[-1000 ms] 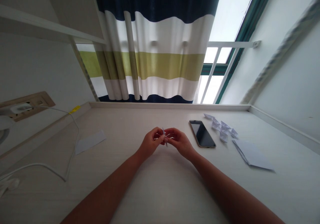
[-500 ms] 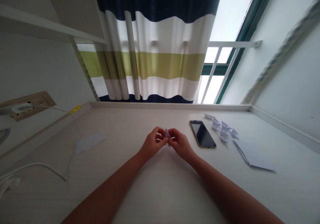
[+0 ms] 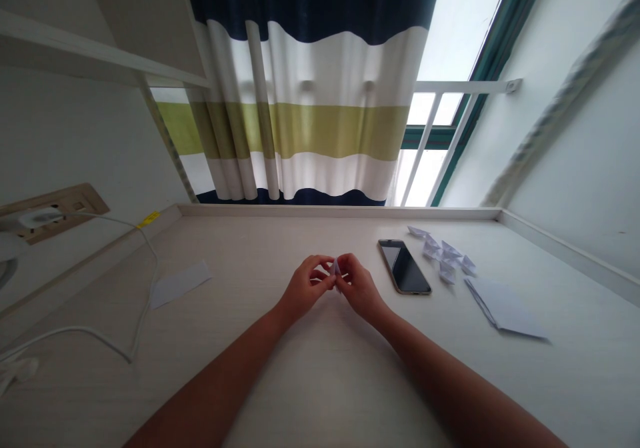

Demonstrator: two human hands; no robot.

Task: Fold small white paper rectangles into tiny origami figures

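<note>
Over the middle of the white desk, a small folded piece of white paper (image 3: 335, 268) is pinched between my two hands. My left hand (image 3: 309, 283) grips its left side with thumb and fingertips. On the other side, the thumb and fingers of my right hand (image 3: 359, 284) close on it. Most of the paper hides behind my fingers, so its full shape is unclear. Right of my hands lies a dark-screened phone (image 3: 404, 266). Beyond the phone sit several small folded paper boats (image 3: 448, 253), grouped close together.
A stack of white paper sheets (image 3: 507, 308) rests at the right of the desk (image 3: 310, 381). At the left lie a paper strip (image 3: 181, 284) and a white cable (image 3: 145, 315), running from a wall socket (image 3: 75, 205). A raised rim (image 3: 340, 213) borders the back, before a striped curtain (image 3: 320, 128).
The folded paper has turned slightly between my fingers and shows a pointed, wider face. My right fingers have shifted a little. The things on the desk stay where they were.
</note>
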